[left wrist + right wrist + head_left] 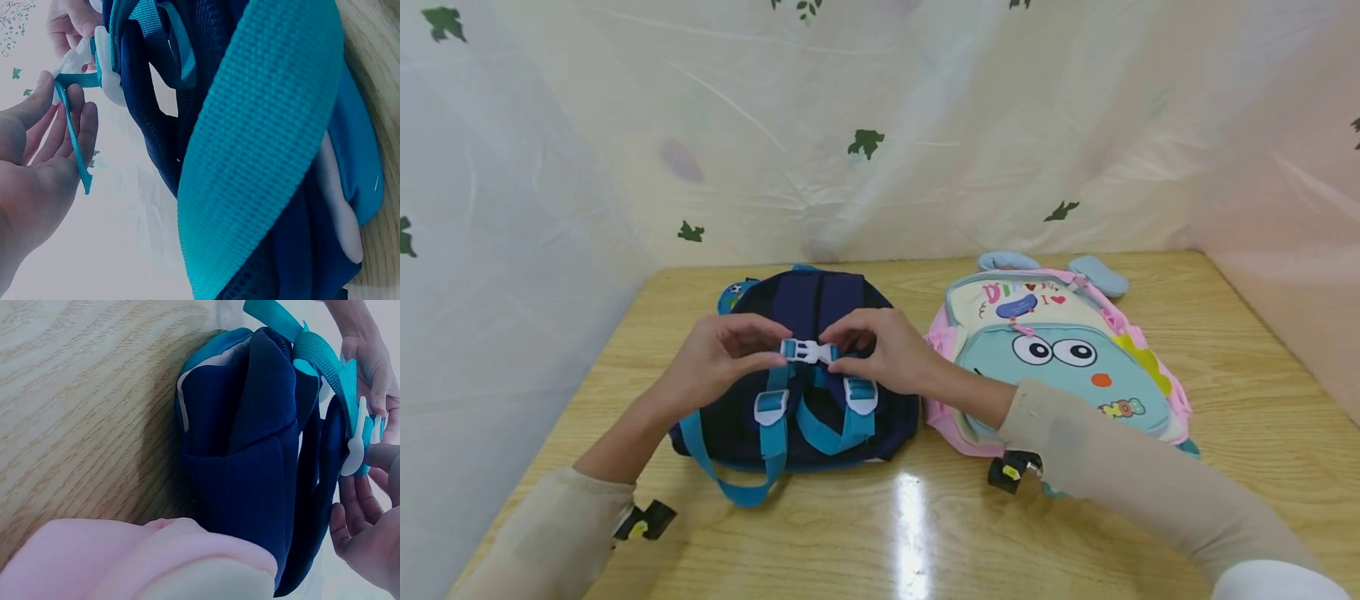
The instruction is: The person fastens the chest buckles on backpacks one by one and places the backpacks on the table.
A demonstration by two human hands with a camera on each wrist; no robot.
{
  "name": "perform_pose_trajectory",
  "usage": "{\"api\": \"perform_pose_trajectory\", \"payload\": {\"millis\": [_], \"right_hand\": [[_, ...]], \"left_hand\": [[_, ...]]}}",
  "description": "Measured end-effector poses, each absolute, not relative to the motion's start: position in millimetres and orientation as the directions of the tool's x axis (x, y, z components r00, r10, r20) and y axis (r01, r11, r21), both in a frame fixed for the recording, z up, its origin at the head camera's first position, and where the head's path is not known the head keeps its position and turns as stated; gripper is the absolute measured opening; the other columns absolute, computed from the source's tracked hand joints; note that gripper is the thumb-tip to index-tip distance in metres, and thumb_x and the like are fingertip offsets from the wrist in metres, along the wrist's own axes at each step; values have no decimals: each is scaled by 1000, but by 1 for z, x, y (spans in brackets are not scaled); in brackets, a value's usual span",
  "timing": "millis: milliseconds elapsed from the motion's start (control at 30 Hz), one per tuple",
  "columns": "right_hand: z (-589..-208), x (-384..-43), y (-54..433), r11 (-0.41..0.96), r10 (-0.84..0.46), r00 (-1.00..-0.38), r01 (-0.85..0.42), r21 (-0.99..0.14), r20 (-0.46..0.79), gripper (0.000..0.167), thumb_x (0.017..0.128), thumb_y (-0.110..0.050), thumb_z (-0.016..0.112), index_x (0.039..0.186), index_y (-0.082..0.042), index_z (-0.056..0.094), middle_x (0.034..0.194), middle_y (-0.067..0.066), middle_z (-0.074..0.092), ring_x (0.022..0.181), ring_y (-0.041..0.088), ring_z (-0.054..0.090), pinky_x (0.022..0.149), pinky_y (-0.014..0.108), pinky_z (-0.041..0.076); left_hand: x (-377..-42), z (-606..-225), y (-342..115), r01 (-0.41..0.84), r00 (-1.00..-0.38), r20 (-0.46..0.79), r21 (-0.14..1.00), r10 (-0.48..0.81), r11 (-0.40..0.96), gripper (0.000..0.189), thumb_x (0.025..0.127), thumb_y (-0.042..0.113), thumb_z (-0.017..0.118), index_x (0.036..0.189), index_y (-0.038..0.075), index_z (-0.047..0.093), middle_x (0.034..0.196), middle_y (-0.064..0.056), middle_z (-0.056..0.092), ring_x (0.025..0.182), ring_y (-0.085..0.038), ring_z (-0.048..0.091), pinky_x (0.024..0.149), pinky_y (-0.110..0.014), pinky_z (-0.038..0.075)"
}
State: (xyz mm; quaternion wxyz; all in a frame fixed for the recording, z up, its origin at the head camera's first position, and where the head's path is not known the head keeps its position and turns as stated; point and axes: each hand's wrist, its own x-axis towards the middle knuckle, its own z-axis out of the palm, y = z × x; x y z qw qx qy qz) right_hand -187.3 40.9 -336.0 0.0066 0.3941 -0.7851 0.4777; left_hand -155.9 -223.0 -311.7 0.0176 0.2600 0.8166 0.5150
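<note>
A white plastic buckle [808,352] sits between the two hands, above the back of a navy backpack [831,404]. The left hand [718,362] pinches the buckle's left end between thumb and fingers, and the right hand [891,350] pinches its right end the same way, so both sets of fingertips are clamped on it with the middle of the buckle showing in the gap. The two halves meet there, slotted on one side and waisted on the other; whether they are fully latched, I cannot tell. In the left wrist view a narrow loose strap end [74,134] hangs beside the left hand's fingers. The backpack lies left of centre on the worktop [820,542], nearer its far edge than the camera. Its cloth looks matt and soft, with mesh visible close up; the teal webbing [775,437] is flat, coarsely ribbed and bent into loops, threaded through a rounded white slider [865,407] on the right-hand strap. Towards the worktop's right edge, just beside the navy one, lies a pink-and-blue backpack [1045,367] with large round cartoon eyes and scalloped yellow trim. The worktop has pale wood grain, and behind its far edge hangs a creased, whitish sheet [925,192] printed with green leaves.
</note>
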Motion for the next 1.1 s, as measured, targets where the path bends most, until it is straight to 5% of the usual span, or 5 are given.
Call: {"api": "perform_pose_trajectory", "payload": {"millis": [1100], "right_hand": [[-336, -187, 39, 159, -543, -759, -511, -845, 358, 21, 84, 1, 84, 104, 4, 79, 96, 13, 77, 78, 17, 72, 74, 29, 60]], "left_hand": [[-157, -314, -215, 407, -882, 246, 829, 403, 385, 18, 91, -8, 73, 109, -10, 73, 102, -24, 73, 87, -7, 73, 81, -21, 59]]}}
